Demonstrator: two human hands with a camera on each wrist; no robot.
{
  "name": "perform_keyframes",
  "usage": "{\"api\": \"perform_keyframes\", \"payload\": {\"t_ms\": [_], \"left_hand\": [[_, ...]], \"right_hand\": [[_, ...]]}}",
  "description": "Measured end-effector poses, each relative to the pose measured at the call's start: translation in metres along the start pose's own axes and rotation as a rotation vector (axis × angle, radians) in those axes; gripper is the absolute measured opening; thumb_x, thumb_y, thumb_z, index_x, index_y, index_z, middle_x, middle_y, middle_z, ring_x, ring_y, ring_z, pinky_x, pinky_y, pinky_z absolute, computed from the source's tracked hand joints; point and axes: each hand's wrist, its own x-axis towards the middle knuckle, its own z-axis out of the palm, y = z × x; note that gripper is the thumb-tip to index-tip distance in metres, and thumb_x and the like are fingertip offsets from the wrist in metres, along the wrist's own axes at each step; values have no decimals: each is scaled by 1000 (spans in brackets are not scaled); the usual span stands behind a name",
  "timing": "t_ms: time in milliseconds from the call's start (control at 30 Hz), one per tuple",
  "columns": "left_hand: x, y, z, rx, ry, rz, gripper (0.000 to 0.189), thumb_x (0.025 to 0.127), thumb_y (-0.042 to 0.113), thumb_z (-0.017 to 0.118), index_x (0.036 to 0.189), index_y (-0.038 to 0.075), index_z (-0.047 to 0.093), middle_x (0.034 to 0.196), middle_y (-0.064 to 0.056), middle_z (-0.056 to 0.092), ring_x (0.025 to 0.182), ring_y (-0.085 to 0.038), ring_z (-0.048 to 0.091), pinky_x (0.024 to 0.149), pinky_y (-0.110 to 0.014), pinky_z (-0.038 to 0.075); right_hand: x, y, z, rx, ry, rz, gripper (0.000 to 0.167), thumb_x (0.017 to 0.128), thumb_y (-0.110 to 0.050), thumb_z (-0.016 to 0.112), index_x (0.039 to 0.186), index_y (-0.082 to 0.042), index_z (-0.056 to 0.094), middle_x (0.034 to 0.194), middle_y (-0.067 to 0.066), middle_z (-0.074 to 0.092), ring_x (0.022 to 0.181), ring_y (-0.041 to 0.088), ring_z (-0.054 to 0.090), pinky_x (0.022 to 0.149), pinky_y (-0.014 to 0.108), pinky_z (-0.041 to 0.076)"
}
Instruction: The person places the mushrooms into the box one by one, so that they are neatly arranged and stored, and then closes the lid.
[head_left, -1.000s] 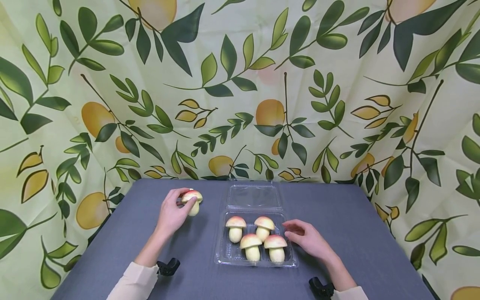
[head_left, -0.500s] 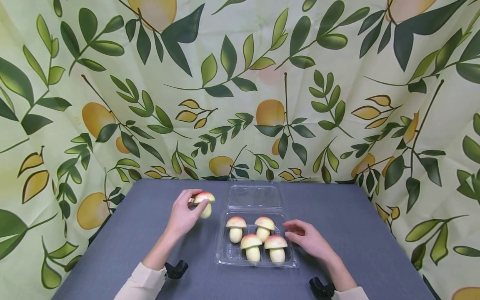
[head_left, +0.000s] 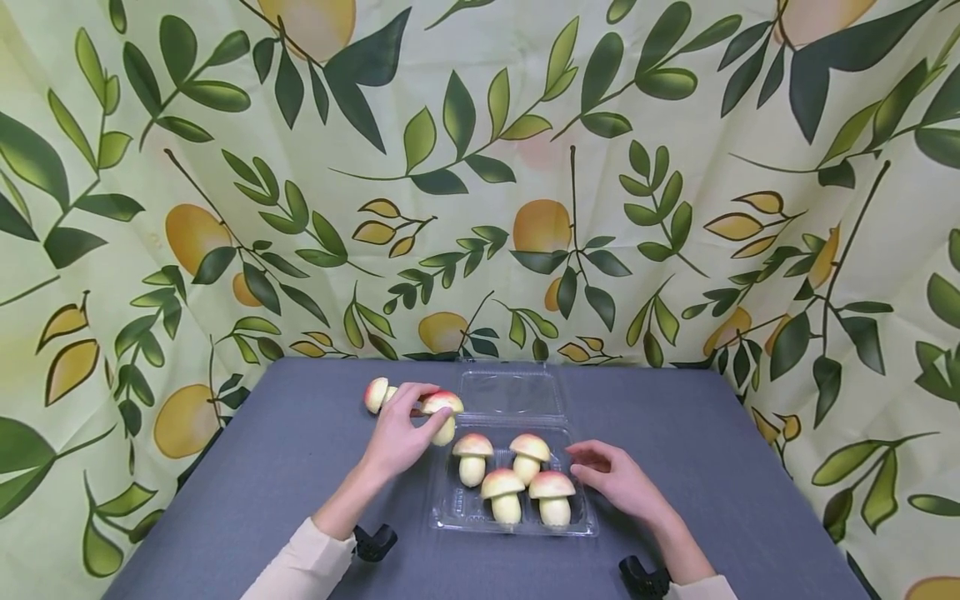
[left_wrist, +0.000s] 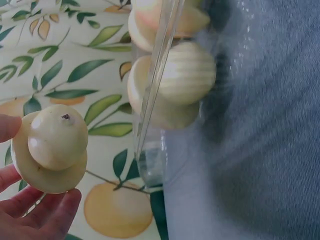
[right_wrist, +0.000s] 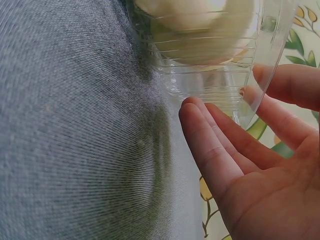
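Note:
My left hand (head_left: 401, 433) holds a mushroom (head_left: 443, 408) with a reddish cap and cream stem between thumb and fingers, near the left back corner of a clear plastic clamshell box (head_left: 453, 521). In the left wrist view the underside of this mushroom (left_wrist: 57, 145) faces the camera, stem end showing. Several like mushrooms (head_left: 502, 496) stand in the box's base. At the box's right side is my right hand (head_left: 618, 477), its fingers loosely extended; in the right wrist view its fingertips (right_wrist: 192, 107) lie right at the clear wall (right_wrist: 215, 90).
Another mushroom (head_left: 377, 395) lies on its side on the grey-blue table (head_left: 300, 467), behind my left hand. The box's lid (head_left: 510, 393) is folded back flat toward the rear. A leaf-and-fruit patterned cloth (head_left: 480, 208) hangs behind the table.
My left hand has carried its mushroom rightward to the box, uncovering the one lying behind on the table. The right hand and the box have stayed in place.

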Motion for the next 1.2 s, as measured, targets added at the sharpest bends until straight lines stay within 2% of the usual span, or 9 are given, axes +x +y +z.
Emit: {"api": "perform_keyframes", "payload": {"t_ms": [133,467,633,800,1200], "left_hand": [[-1,3,9,-10,-21,32,34,88,21,81,115,4,71,108,-6,66,98,-19,63,81,-36,56],[-2,12,31,-16,-77,64,31,89,24,79,114,7,70,108,-4,65,96,-17,63,81,-41,56],[-1,14,40,-19,-90,56,31,88,25,79,113,8,71,105,-3,65,92,-17,62,80,-44,56],[2,17,49,-3,-99,51,31,89,28,78,112,9,71,104,-1,65,90,-17,61,79,-38,53],[3,21,68,25,-185,-31,31,90,29,77,113,8,70,109,-4,65,93,-19,60,79,-33,50]], "right_hand": [[0,1,0,9,2,1,37,98,-16,68,130,3,62,124,20,65,100,23,66,80,33,56],[-1,1,0,31,-7,0,37,99,-15,67,131,4,61,125,22,64,103,26,66,80,33,56],[0,1,-1,13,-7,2,37,99,-16,67,131,3,62,126,21,64,103,24,66,82,34,55],[0,1,0,12,-5,8,38,99,-17,67,131,3,62,126,20,64,103,24,66,82,34,55],[0,0,1,17,6,9,37,99,-14,68,130,4,61,125,21,64,101,26,66,81,34,56]]}}
